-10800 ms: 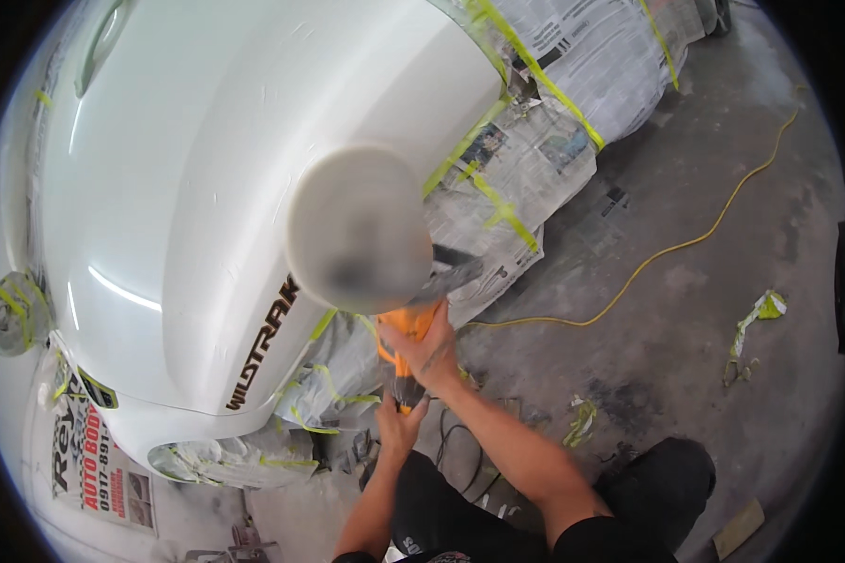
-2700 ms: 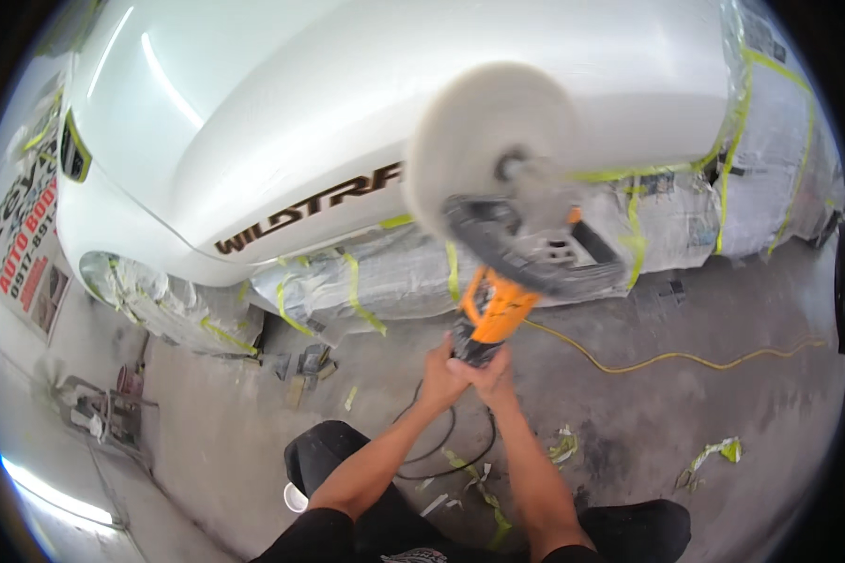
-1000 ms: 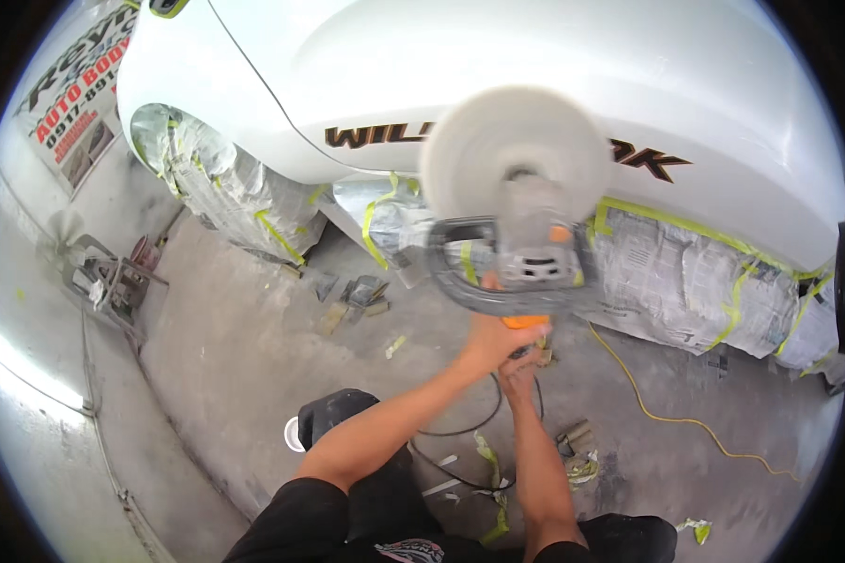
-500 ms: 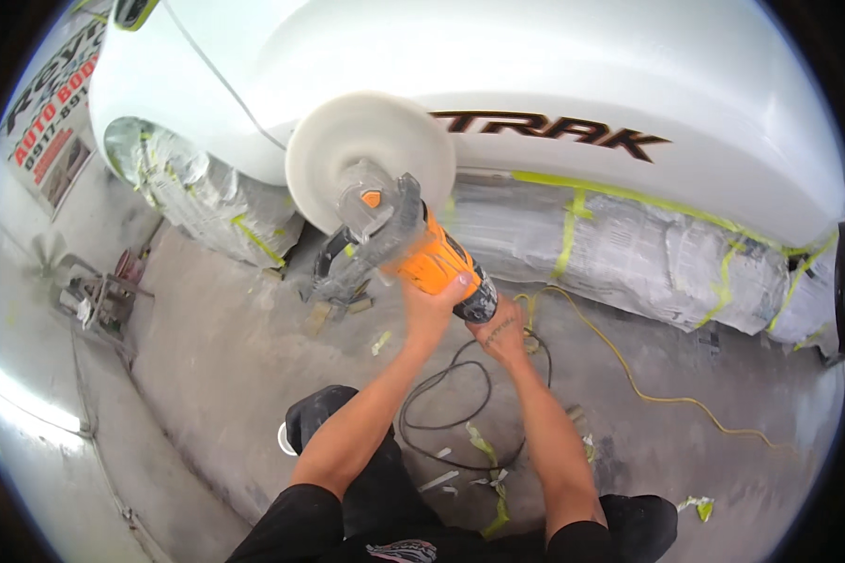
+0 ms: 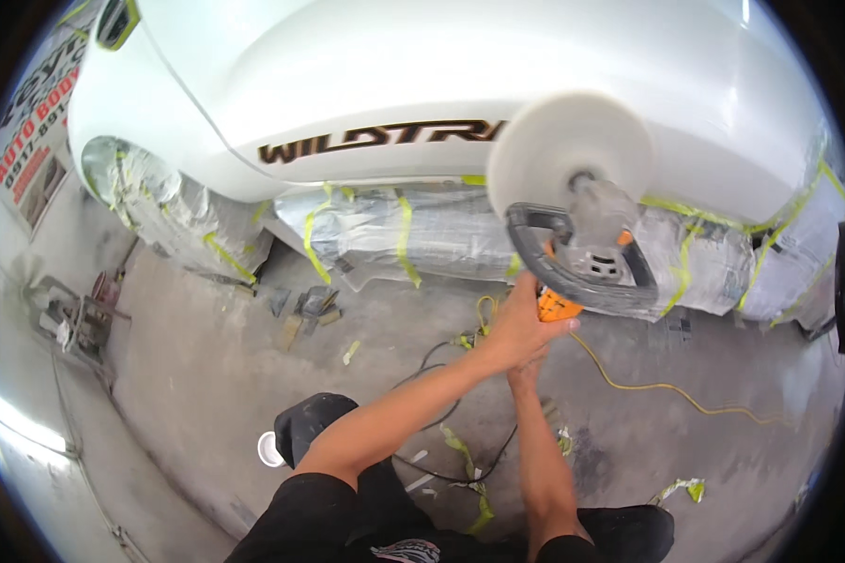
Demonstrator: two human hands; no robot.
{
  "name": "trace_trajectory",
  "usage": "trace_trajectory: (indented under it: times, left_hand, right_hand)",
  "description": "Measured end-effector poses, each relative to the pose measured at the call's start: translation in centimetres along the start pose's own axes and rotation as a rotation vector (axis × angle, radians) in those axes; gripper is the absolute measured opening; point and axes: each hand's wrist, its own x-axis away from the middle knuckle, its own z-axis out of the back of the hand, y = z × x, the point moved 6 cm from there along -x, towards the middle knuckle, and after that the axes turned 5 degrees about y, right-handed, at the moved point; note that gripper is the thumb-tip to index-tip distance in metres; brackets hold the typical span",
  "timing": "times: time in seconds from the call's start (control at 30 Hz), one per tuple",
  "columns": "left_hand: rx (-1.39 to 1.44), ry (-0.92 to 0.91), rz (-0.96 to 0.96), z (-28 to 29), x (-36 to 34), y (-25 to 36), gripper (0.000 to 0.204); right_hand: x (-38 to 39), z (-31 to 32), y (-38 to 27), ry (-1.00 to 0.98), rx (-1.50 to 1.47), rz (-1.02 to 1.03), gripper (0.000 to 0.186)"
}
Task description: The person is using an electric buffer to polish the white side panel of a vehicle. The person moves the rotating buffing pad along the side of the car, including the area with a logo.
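Observation:
My left hand grips the orange body of a polisher. Below it, my right hand, partly hidden behind the left, holds the tool's rear end. The polisher's round white pad covers the right end of a dark lettered decal on a white vehicle panel; whether it touches the paint I cannot tell. Its black loop handle is below the pad. Under the panel, masking paper with yellow-green tape covers the lower side and, at left, what seems a wheel.
Yellow and black cords lie on the concrete floor, with tape scraps and small blocks. A fan on a stand is by the left wall beneath a printed banner. A white round container is beside my knee.
Since half a second ago the polisher has moved right, from the decal's left part to its right end. Both hands went with it, and the loop handle has swung round under the pad.

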Motion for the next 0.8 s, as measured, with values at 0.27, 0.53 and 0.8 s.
trace_trajectory:
  times: [0.27, 0.53, 0.8]
  left_hand:
    - [0.296, 0.297, -0.211, 8.9, 2.7, -4.1, 0.065]
    - [0.685, 0.645, -0.128, 20.9, 3.5, -12.0, 0.055]
    - [0.874, 0.886, -0.166, 29.1, 2.8, -12.4, 0.044]
  right_hand:
    - [3.0, -7.0, -1.6, -0.189, -0.120, 0.139, 0.045]
    - [2.4, -18.7, -8.7, -0.555, 0.227, 0.119, 0.029]
    - [-0.4, -25.3, -16.0, -0.603, 0.399, 0.363, 0.028]
